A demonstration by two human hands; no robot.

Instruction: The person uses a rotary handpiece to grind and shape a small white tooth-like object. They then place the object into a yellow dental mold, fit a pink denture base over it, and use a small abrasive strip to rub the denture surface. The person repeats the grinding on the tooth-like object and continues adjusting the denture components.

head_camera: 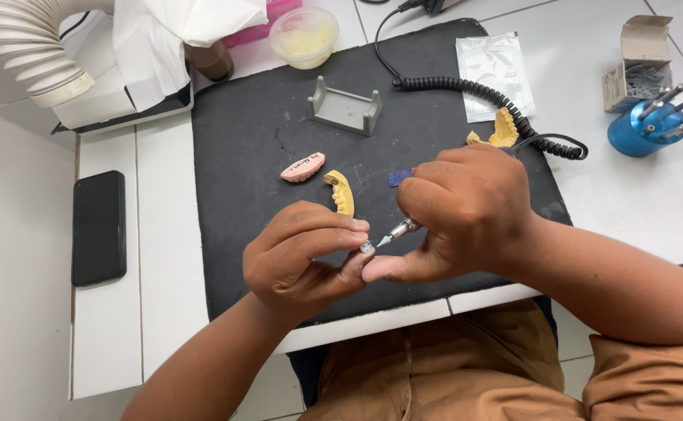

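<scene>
Two hands meet over the near edge of the black mat point(263, 132), which we take as our landmark. Our left hand point(299, 257) pinches a tiny grey piece point(367, 247) between the thumb and fingertips, fingers pressed tight around it, just above the mat's near edge. Our right hand point(466, 210) is wrapped closed around a rotary handpiece point(401, 230), whose pointed bur tip touches or all but touches the grey piece; the right thumb rests against the left thumb. A coiled black cord point(482, 97) runs from behind the right hand across the mat's far right part. On the mat, just beyond the left hand, lies a yellow dental cast point(341, 192), and beside it, further left, a pink dental cast point(302, 167). Another yellow cast point(501, 131) sits near the cord at the mat's right side, partly hidden by the right hand. Toward the mat's far edge stands a grey U-shaped holder point(345, 109). Off the mat to the left lies a black phone point(98, 228); off its right side stands a blue bur stand point(649, 129) with metal shafts sticking out, a small cardboard box point(636, 62) behind it. Beyond the far edge sit a lidded plastic cup point(304, 37) and a ribbed white hose point(30, 47).
</scene>
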